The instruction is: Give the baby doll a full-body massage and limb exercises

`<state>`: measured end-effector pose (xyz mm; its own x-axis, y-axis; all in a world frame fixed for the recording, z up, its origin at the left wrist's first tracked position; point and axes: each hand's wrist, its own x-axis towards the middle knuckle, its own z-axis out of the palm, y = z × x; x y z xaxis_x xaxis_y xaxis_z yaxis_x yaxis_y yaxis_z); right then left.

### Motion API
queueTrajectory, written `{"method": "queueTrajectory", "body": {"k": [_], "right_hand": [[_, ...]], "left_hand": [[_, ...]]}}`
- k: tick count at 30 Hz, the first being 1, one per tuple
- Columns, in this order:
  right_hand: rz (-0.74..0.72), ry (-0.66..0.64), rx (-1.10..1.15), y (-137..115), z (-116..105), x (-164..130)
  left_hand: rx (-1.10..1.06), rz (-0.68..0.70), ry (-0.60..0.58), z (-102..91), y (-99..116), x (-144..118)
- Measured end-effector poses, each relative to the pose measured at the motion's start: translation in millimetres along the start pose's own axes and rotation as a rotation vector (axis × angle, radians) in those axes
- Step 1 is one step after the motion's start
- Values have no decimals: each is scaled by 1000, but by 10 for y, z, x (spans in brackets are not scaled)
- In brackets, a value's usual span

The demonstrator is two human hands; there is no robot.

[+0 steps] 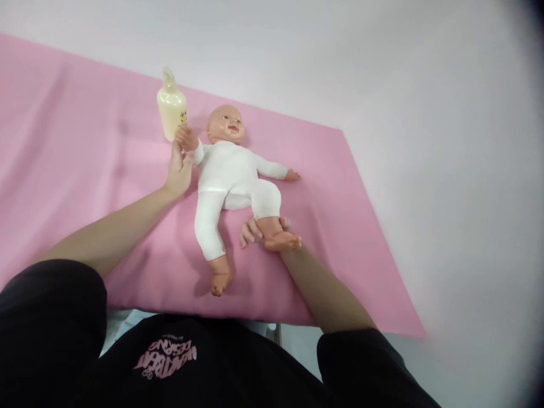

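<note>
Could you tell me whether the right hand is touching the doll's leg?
Touching: the head view shows the right hand under the doll, its fingers wrapped around the lower leg above the foot.

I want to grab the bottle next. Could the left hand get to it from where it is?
Probably yes. The left hand holds the baby doll's raised arm right beside the cream bottle, with only pink sheet around it. It would have to let go of the doll's arm first.
</note>
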<state>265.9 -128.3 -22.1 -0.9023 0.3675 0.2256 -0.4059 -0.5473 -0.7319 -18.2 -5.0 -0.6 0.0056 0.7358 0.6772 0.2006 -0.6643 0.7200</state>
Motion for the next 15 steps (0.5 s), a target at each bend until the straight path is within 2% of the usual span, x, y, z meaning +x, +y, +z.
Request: {"method": "queueTrajectory", "body": {"k": [3, 6, 8, 11, 15], "right_hand": [[-138, 91, 31, -65, 32, 12], [-127, 334, 89, -146, 104, 25], [-107, 476, 103, -182, 138, 36], [-90, 596, 109, -205, 162, 56], [-84, 629, 121, -206, 165, 77]], "left_hand": [[139, 112, -168, 10, 107, -31], [257, 200, -390, 11, 174, -32], [292, 251, -481, 14, 187, -21], [313, 288, -527, 23, 190, -6], [335, 285, -557, 36, 219, -4]]}}
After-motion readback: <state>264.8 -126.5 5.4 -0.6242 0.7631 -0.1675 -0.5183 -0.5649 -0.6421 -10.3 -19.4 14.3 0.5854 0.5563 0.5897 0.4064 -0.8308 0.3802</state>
